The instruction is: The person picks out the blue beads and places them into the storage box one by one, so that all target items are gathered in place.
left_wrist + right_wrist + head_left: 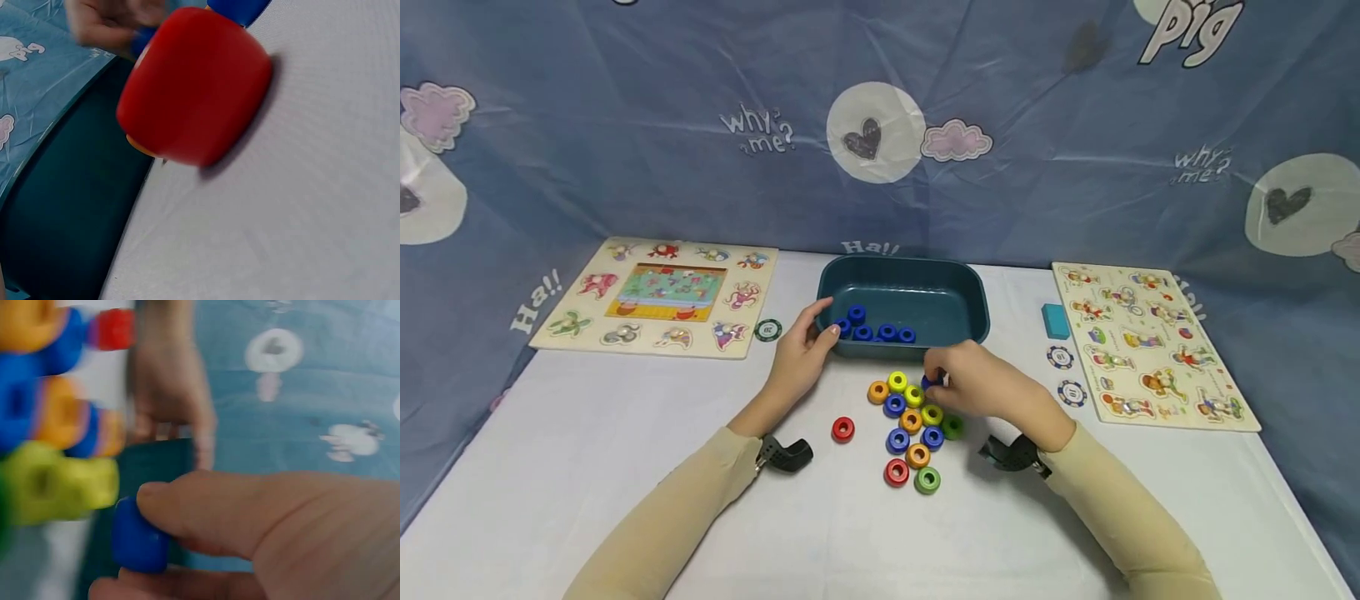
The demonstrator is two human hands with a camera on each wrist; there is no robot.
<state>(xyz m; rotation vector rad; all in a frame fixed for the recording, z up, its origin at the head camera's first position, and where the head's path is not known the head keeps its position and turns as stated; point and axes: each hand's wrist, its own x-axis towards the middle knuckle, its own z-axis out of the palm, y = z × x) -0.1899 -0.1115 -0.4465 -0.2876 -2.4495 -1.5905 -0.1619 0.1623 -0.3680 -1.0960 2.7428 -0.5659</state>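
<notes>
My right hand [977, 379] pinches a blue ring bead [139, 537] between thumb and fingers, just in front of the dark green plastic bin [951, 350]. With thumb and fingers at its near left corner, my left hand [800, 354] grips the bin. Several blue ring beads [887, 333] lie in the bin's left part. Between the forearms, blue, orange, yellow, green and red rings are grouped on the white table. One red ring [843, 429] sits apart on the left; a red ring [194, 87] looms large in the left wrist view.
A wooden peg puzzle [739, 329] lies at the left and another puzzle board [1120, 367] at the right. Beside the right board are a teal block [1056, 322] and two round chips [1072, 393]. A green-rimmed chip [768, 330] lies left of the bin. Printed cloth hangs behind the table.
</notes>
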